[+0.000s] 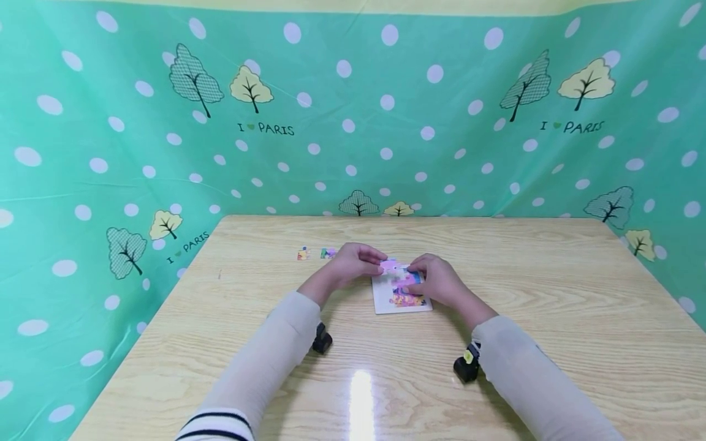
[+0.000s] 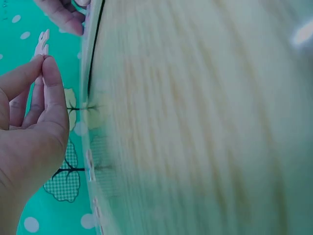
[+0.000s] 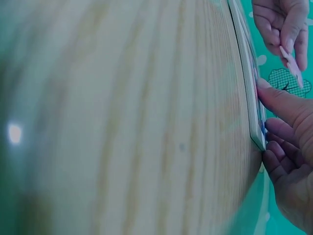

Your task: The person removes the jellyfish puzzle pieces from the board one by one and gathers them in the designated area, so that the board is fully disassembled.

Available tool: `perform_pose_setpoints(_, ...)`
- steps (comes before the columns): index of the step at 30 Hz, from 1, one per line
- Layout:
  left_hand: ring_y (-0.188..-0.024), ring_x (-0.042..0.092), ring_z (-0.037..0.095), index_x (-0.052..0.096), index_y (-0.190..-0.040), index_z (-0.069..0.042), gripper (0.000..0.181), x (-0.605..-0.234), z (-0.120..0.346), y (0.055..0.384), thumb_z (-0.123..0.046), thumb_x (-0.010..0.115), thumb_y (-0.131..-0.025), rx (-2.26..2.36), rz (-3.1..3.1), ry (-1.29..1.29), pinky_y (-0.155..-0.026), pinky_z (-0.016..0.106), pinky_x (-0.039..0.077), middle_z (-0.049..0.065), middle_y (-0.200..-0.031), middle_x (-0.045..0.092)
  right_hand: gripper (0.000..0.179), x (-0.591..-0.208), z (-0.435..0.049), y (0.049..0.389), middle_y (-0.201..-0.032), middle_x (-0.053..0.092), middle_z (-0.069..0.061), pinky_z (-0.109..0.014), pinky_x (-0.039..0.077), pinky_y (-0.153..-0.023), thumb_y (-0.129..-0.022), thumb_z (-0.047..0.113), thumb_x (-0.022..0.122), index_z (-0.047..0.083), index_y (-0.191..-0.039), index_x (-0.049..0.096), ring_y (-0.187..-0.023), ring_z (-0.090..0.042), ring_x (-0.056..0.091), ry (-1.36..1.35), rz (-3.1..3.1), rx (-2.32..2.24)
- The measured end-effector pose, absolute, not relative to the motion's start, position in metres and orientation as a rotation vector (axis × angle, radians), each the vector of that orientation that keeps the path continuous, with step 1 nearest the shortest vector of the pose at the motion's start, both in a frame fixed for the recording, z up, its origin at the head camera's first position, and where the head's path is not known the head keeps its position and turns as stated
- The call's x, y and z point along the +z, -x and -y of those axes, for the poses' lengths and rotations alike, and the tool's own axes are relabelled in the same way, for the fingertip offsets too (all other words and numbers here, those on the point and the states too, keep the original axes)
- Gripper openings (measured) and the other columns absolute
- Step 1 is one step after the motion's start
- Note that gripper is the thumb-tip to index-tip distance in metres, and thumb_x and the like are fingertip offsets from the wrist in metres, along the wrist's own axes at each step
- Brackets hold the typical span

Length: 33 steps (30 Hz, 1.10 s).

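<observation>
Puzzle piece, probably light, stiff and best taken by its edges, is pinched by the left hand while the right hand grips the board.

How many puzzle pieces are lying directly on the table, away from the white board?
2. The left piece lies beyond and left of the white board; the right piece lies beside it, nearer the left hand. That hand may hide more.

From the head we are looking forward and down over the table — from each wrist, close and low, we are seeing both left hand and right hand.
</observation>
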<state>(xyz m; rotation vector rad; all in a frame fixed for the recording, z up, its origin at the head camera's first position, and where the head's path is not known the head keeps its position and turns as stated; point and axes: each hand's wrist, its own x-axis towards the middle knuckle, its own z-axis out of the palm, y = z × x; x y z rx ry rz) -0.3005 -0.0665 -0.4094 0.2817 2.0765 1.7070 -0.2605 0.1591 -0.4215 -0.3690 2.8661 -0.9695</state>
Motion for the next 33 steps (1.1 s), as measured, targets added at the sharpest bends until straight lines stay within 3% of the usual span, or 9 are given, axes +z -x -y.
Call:
perform_pose_setpoints(13, -0.091, 0.066, 0.022, 0.069, -0.114, 0.002, 0.032, -0.404, 0.087, 0.296, 0.008, 0.071, -0.083, 1.777, -2.057, -0.318, -0.087, 0.038, 0.054, 0.014, -0.102, 0.066, 0.045, -0.420, -0.166, 0.260, -0.125, 0.058, -0.013, -0.045, 0.044, -0.100, -0.082, 0.017, 0.081, -0.002, -0.121, 0.066, -0.115, -0.031, 0.053, 0.428, -2.788, -1.070)
perform_pose_setpoints(25, -0.091, 0.066, 0.023, 0.069, -0.114, -0.001, 0.033, -0.397, 0.104, 0.291, 0.008, 0.071, -0.082, 1.773, -2.098, -0.283, -0.087, 0.038, 0.054, 0.014, -0.106, 0.066, 0.042, -0.415, -0.174, 0.264, -0.129, 0.057, -0.012, -0.042, 0.045, -0.099, -0.081, 0.011, 0.081, 0.003, -0.120, 0.068, -0.117, -0.030, 0.052, 0.358, -2.668, -1.169)
perform_pose_setpoints(33, -0.091, 0.066, 0.022, 0.066, -0.117, 0.004, 0.033, -0.396, 0.120, 0.286, 0.008, 0.069, -0.084, 1.789, -2.105, -0.319, -0.089, 0.039, 0.054, 0.014, -0.103, 0.064, 0.041, -0.409, -0.171, 0.263, -0.128, 0.059, -0.010, -0.044, 0.044, -0.100, -0.079, 0.010, 0.082, 0.007, -0.118, 0.071, -0.116, -0.029, 0.052, 0.427, -2.652, -1.175)
